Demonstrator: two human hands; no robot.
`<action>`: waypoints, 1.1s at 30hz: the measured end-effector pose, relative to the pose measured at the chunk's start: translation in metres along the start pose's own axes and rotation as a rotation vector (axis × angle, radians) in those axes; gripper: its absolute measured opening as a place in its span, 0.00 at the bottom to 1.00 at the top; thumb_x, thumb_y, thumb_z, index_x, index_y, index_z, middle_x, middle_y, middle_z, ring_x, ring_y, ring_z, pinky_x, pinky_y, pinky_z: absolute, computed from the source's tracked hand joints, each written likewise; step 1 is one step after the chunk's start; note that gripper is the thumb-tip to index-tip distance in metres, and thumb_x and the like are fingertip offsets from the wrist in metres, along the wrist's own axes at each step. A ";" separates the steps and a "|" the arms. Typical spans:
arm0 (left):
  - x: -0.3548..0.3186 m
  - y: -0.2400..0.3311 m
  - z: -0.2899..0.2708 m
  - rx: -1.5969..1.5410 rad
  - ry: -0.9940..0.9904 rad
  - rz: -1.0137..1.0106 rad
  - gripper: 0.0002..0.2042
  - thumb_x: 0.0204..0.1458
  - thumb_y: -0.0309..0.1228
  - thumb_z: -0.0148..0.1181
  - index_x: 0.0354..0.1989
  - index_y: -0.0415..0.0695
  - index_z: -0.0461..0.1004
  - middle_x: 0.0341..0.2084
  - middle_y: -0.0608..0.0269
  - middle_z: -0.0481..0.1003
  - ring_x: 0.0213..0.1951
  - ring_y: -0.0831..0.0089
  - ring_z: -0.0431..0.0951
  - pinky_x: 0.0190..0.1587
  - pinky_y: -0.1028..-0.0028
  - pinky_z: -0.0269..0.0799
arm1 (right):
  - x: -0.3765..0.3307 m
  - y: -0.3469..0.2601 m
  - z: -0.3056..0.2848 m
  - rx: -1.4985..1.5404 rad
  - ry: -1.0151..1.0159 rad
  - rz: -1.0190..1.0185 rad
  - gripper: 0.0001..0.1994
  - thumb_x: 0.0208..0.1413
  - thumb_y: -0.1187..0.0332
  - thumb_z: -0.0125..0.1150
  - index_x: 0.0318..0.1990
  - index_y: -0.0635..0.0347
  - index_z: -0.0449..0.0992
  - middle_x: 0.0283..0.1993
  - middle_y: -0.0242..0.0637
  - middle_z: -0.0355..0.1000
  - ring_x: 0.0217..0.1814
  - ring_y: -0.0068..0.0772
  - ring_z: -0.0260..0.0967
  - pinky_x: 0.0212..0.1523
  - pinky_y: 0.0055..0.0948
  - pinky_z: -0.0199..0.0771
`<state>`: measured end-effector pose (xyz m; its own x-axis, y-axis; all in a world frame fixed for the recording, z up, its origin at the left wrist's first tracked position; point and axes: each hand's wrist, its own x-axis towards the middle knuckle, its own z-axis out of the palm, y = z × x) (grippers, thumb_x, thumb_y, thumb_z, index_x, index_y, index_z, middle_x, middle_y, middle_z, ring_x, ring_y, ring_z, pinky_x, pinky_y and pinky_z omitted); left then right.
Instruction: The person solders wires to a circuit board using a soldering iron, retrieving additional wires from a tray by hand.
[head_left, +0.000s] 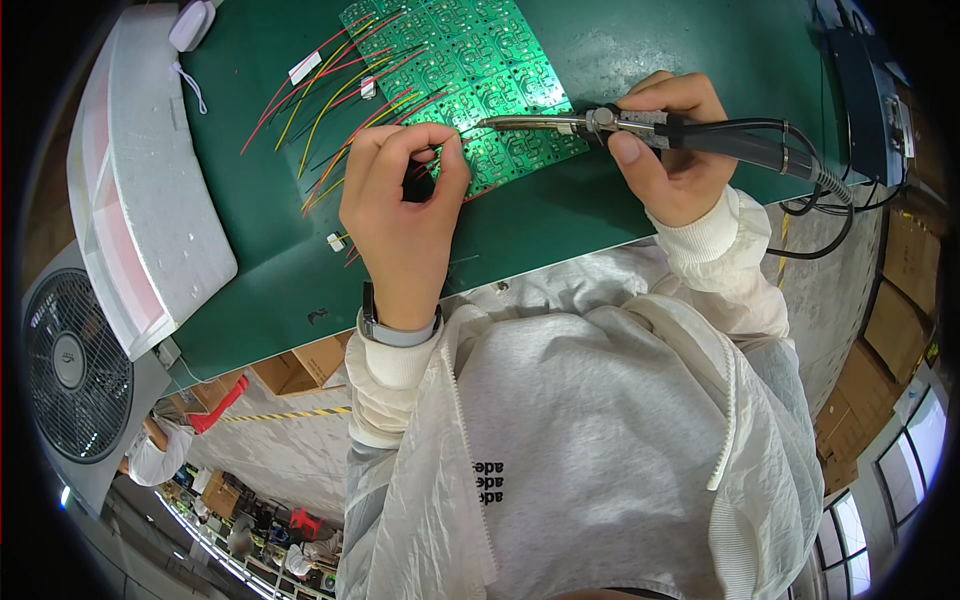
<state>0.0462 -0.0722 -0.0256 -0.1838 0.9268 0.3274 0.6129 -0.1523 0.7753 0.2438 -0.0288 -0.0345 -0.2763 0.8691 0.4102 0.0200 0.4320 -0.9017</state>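
Note:
A panel of green circuit boards (pixel 515 80) lies on the green work surface, with red, yellow and black wires (pixel 330 75) fanning out from its left side. My right hand (pixel 685 150) grips a soldering iron (pixel 640 125) by its front part, where a metal clamp and thin tube are fixed. The iron points left, its tip over the panel close to my left fingertips. Over the panel's lower left part, my left hand (pixel 405 200) pinches a thin wire between thumb and forefinger; the fingers hide most of it. Small white connectors (pixel 336 242) sit on some wire ends.
A white foam piece (pixel 165 190) stands along the left edge, near a white corded device (pixel 192 25). A fan (pixel 75 365) is at the far left. At the right stands a dark box-shaped unit (pixel 865 110) with black cables. Cardboard boxes (pixel 865 390) are stacked on the floor.

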 end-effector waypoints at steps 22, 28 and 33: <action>0.001 0.001 -0.001 0.035 -0.029 0.042 0.06 0.37 0.18 0.58 0.25 0.40 0.71 0.21 0.66 0.67 0.24 0.80 0.65 0.27 0.83 0.61 | 0.004 0.003 0.004 -0.041 -0.015 -0.153 0.15 0.36 0.74 0.61 0.32 0.64 0.63 0.22 0.31 0.61 0.17 0.15 0.52 0.17 0.15 0.51; 0.002 0.001 0.001 0.072 -0.007 0.104 0.06 0.35 0.19 0.59 0.24 0.41 0.71 0.21 0.66 0.67 0.23 0.79 0.64 0.25 0.82 0.61 | 0.003 0.002 0.009 -0.023 0.006 -0.164 0.15 0.34 0.75 0.60 0.32 0.63 0.63 0.22 0.32 0.62 0.17 0.15 0.54 0.17 0.15 0.52; 0.000 0.003 0.002 0.085 0.006 0.106 0.07 0.34 0.19 0.59 0.24 0.41 0.70 0.21 0.67 0.66 0.23 0.79 0.64 0.25 0.82 0.60 | 0.002 -0.001 0.008 -0.013 0.023 -0.135 0.16 0.32 0.77 0.60 0.32 0.63 0.63 0.22 0.33 0.63 0.18 0.16 0.58 0.18 0.14 0.57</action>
<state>0.0495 -0.0714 -0.0246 -0.1194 0.9050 0.4084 0.6920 -0.2191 0.6879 0.2351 -0.0292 -0.0341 -0.2550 0.8081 0.5309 -0.0038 0.5482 -0.8363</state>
